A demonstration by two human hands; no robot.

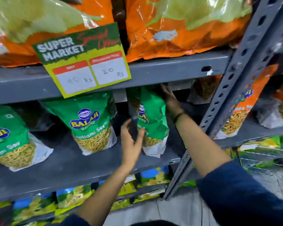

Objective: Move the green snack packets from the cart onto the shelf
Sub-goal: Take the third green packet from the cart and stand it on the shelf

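A green snack packet (151, 121) stands upright at the right end of the grey middle shelf (64, 162). My right hand (167, 97) is pressed against its upper right side, fingers reaching behind the top. My left hand (131, 141) is at its lower left edge, fingers spread and touching the front. Two more green packets stand to the left, one at centre (91, 124) and one at the far left (8, 137). The cart (266, 154) shows as wire bars at the right, beyond the shelf post.
A grey perforated upright post (232, 88) stands just right of my right arm. Large orange bags (178, 30) fill the shelf above, with a green special-offer price sign (85, 61) hanging from its edge. Orange packets (245, 108) sit in the bay to the right. Blue and yellow packets (72, 198) fill the shelf below.
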